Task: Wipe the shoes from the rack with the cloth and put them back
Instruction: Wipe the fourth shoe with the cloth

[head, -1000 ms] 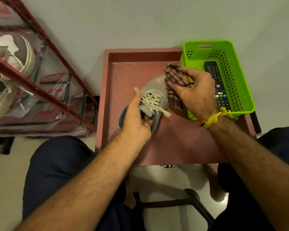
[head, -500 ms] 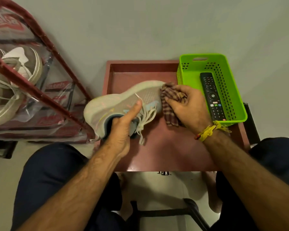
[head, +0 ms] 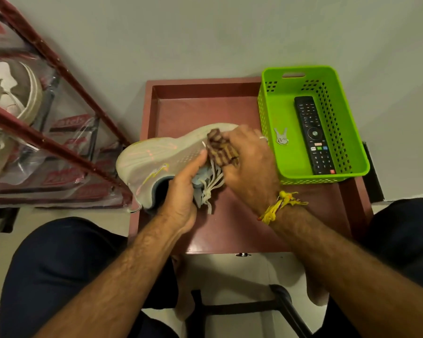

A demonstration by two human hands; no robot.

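Since the earlier frame, the checked maroon cloth sits further up the pale mesh sneaker, bunched under the right hand's curled fingers. Left hand grips the collar, thumb beside the cloth, above the red tray table; light, soft upper, likely best held at the stiffer heel.

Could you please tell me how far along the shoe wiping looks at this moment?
Done: one shoe is off the rack and on the table. In hand: the left hand grips it at the collar while the right hand presses the cloth against its upper. Left: returning it and wiping the pale shoes on the rack.
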